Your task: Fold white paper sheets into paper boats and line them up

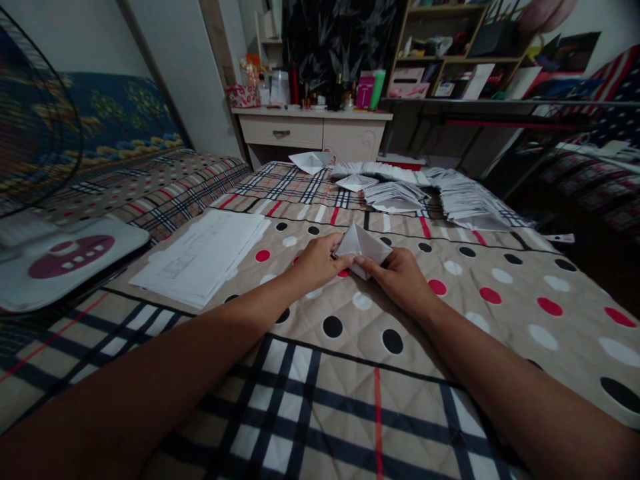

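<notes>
A white folded paper piece (363,249) lies on the quilted bedspread (350,373), held from both sides. My left hand (317,261) pinches its left corner with closed fingers. My right hand (397,277) grips its lower right edge, fingers curled onto the paper. A stack of flat white paper sheets (203,257) lies to the left of my left forearm. Farther back, rows of several finished folded paper pieces (425,190) are spread across the bed, and one larger folded piece (311,161) sits at the far edge.
A fan's base (60,260) with purple buttons and its wire guard (30,120) stand at the left. A cream cabinet (313,133) crowded with bottles sits behind the bed, shelves (450,60) at the back right. A patterned sofa back (120,120) lies at left.
</notes>
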A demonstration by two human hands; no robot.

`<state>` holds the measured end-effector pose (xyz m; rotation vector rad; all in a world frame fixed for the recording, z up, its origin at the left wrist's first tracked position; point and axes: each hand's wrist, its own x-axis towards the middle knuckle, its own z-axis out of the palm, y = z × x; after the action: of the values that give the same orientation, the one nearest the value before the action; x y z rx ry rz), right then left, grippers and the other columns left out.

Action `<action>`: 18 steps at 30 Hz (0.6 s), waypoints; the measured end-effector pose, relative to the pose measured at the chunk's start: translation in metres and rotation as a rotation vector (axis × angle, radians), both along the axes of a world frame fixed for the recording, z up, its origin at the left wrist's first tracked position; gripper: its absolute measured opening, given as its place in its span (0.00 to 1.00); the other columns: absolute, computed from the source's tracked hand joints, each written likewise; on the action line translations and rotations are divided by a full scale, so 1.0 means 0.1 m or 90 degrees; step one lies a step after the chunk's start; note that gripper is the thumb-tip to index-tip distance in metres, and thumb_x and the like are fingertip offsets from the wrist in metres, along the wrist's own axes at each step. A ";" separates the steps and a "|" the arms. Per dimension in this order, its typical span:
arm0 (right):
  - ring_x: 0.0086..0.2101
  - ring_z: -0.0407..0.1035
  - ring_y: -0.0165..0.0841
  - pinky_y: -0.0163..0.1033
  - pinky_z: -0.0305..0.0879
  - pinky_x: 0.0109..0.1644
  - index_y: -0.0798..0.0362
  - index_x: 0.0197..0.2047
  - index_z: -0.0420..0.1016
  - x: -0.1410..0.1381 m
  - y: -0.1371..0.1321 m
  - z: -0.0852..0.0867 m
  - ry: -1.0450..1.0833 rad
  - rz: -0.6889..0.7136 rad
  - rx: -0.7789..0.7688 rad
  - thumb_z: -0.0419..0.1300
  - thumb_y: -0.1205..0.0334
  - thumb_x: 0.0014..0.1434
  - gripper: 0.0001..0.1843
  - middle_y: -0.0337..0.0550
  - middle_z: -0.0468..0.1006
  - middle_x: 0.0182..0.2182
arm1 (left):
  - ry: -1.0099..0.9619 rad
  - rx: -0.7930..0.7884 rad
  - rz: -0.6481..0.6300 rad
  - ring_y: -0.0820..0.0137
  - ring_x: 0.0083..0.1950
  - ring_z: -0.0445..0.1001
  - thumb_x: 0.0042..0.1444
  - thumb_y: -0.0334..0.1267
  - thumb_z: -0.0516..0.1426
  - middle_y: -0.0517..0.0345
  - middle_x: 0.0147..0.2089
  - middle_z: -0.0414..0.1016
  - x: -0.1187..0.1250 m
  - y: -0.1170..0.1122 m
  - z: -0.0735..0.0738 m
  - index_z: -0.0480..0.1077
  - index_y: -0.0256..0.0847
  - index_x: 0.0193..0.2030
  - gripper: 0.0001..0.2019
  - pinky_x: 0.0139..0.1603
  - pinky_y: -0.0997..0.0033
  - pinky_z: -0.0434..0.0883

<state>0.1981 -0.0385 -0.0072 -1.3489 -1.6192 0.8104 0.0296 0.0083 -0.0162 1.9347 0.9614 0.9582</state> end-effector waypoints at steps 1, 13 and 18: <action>0.23 0.61 0.29 0.34 0.56 0.24 0.57 0.26 0.73 0.00 0.00 0.00 0.001 -0.001 -0.001 0.62 0.48 0.52 0.19 0.41 0.72 0.22 | -0.001 0.002 -0.001 0.68 0.35 0.74 0.52 0.33 0.59 0.54 0.34 0.75 0.00 0.00 0.00 0.70 0.35 0.36 0.06 0.33 0.72 0.71; 0.23 0.61 0.29 0.34 0.55 0.24 0.57 0.27 0.73 0.01 0.01 -0.03 -0.007 0.007 0.005 0.61 0.48 0.54 0.18 0.41 0.72 0.22 | 0.004 0.007 0.002 0.69 0.35 0.74 0.52 0.37 0.60 0.55 0.34 0.75 -0.01 0.00 -0.01 0.70 0.35 0.37 0.08 0.33 0.73 0.72; 0.23 0.61 0.29 0.34 0.55 0.24 0.57 0.26 0.73 0.01 0.01 -0.03 -0.017 0.003 0.019 0.61 0.48 0.54 0.19 0.41 0.72 0.22 | 0.011 0.013 0.004 0.68 0.35 0.74 0.52 0.36 0.60 0.54 0.35 0.76 -0.01 0.01 -0.01 0.71 0.35 0.37 0.07 0.35 0.71 0.73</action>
<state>0.1994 -0.0372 -0.0105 -1.3415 -1.6493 0.7714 0.0285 0.0091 -0.0171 1.9612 0.9719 0.9600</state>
